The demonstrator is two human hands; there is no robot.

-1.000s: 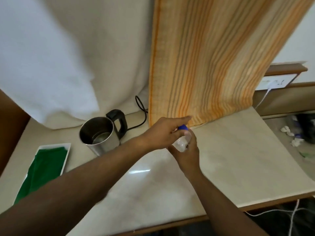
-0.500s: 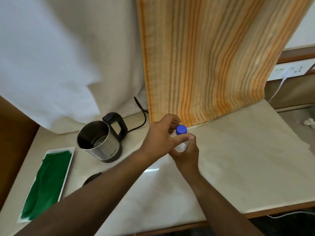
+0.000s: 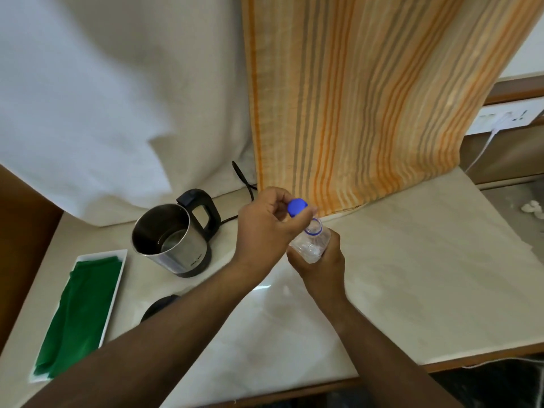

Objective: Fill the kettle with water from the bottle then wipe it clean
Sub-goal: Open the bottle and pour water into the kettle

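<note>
A steel kettle [image 3: 173, 241] with a black handle stands open-topped on its black base at the left of the counter. My right hand [image 3: 319, 267] grips a clear plastic water bottle [image 3: 310, 244] around its body, right of the kettle. The bottle's mouth is uncovered, with a blue ring at its neck. My left hand [image 3: 265, 229] pinches the blue cap [image 3: 296, 207] just above and left of the bottle's mouth. A folded green cloth [image 3: 78, 316] lies on a white tray [image 3: 119, 273] at the front left.
A black round lid [image 3: 160, 304] lies on the counter in front of the kettle, partly hidden by my left arm. The kettle's black cord [image 3: 244, 181] runs back under a striped orange curtain [image 3: 368, 98]. A white cloth [image 3: 97, 92] hangs behind the kettle. The counter's front edge [image 3: 471, 365] is close.
My left hand has lifted the blue cap off the bottle, and the bottle's mouth now shows. Both hands stay in about the same spot.
</note>
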